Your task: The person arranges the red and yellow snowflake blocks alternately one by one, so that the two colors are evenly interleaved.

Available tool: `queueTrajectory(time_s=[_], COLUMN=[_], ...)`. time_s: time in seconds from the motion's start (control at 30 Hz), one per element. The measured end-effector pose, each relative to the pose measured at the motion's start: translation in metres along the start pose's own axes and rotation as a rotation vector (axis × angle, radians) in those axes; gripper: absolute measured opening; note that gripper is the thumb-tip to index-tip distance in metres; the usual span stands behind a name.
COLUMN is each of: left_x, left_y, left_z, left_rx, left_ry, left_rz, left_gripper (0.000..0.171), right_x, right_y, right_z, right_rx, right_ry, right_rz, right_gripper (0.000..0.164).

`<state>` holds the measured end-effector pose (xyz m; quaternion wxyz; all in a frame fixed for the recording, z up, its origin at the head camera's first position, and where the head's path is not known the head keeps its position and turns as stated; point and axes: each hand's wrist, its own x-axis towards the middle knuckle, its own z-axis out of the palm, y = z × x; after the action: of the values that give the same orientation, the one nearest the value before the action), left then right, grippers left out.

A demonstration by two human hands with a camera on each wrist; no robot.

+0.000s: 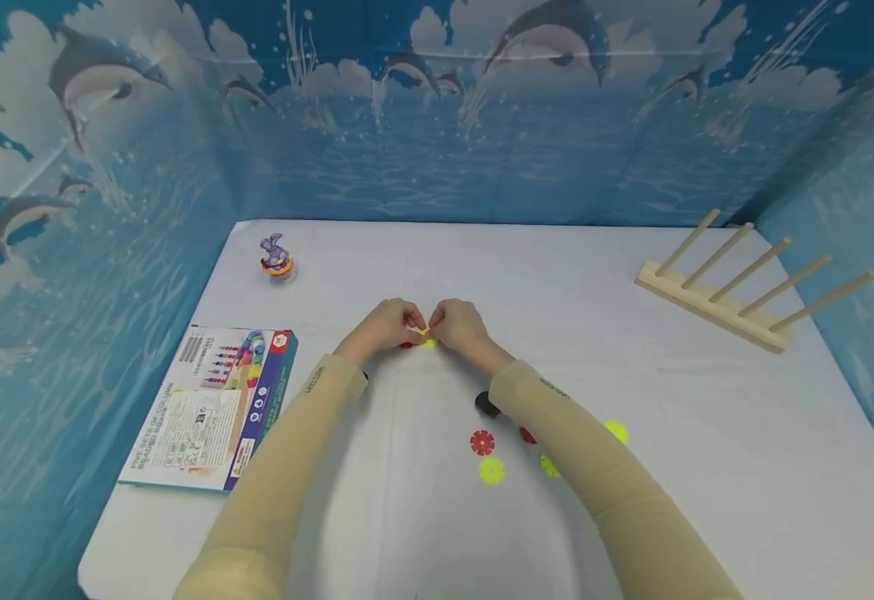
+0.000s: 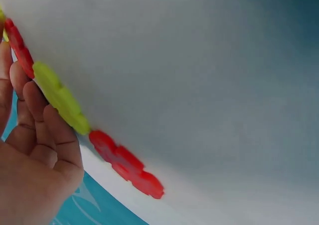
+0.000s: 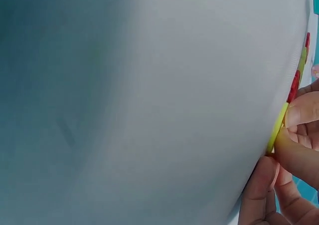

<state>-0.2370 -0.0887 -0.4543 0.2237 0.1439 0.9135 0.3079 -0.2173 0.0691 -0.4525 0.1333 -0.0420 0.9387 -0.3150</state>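
Observation:
My left hand (image 1: pixel 386 325) and right hand (image 1: pixel 463 325) meet over the middle of the table, fingertips nearly touching. Between them is a yellow notched plastic disc (image 3: pixel 277 127), pinched from both sides. It joins a row of red and yellow-green discs. In the left wrist view, a red disc (image 2: pixel 127 163) ends this row and a yellow-green disc (image 2: pixel 61 98) comes before it, lying along the left fingers (image 2: pixel 62 130). Another red disc (image 2: pixel 20 48) sits near the fingertips. Where exactly the discs slot together is partly hidden by the fingers.
Loose red (image 1: pixel 482 442) and yellow discs (image 1: pixel 491 471) lie near my right forearm, beside a small black object (image 1: pixel 486 405). A boxed bead set (image 1: pixel 212 408) lies left. A rabbit figurine (image 1: pixel 277 257) stands at back left, a wooden peg rack (image 1: pixel 714 307) at right.

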Motion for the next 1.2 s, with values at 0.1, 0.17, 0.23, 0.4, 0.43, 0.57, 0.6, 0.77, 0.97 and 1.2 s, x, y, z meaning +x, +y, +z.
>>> queueTrajectory(time_s=[0.1, 0.17, 0.23, 0.4, 0.43, 0.57, 0.6, 0.77, 0.97, 1.2], left_x=[0.001, 0.001, 0.001, 0.002, 0.002, 0.001, 0.001, -0.002, -0.004, -0.002], left_y=[-0.001, 0.0, 0.001, 0.004, 0.004, 0.004, 0.004, 0.005, 0.007, 0.006], left_z=[0.0, 0.0, 0.0, -0.001, -0.001, -0.001, -0.001, -0.001, -0.002, 0.0], left_rx=[-0.005, -0.008, -0.008, -0.002, -0.004, -0.017, -0.019, -0.017, -0.012, -0.032], left_ry=[-0.006, -0.007, -0.006, 0.0, 0.0, -0.003, -0.006, -0.019, -0.02, -0.03], left_rz=[-0.006, -0.007, -0.008, -0.019, -0.024, -0.041, -0.044, -0.05, -0.047, -0.047], left_gripper=[0.019, 0.019, 0.019, 0.019, 0.019, 0.019, 0.019, 0.019, 0.019, 0.02], right_x=[-0.002, -0.005, -0.009, -0.032, -0.038, -0.066, -0.073, -0.104, -0.124, -0.131], right_y=[0.001, 0.001, 0.003, 0.01, 0.012, 0.027, 0.031, 0.052, 0.065, 0.068], right_z=[-0.004, -0.01, -0.016, -0.033, -0.036, -0.042, -0.043, -0.04, -0.031, -0.018], right_rx=[0.018, 0.034, 0.049, 0.059, 0.056, 0.048, 0.052, 0.084, 0.128, 0.096], right_ry=[-0.03, -0.06, -0.09, -0.174, -0.195, -0.279, -0.297, -0.366, -0.379, -0.346], right_rz=[0.001, 0.007, 0.008, -0.022, -0.038, -0.105, -0.115, -0.121, -0.126, -0.202], right_gripper=[0.014, 0.016, 0.017, 0.019, 0.019, 0.017, 0.017, 0.015, 0.017, 0.017])
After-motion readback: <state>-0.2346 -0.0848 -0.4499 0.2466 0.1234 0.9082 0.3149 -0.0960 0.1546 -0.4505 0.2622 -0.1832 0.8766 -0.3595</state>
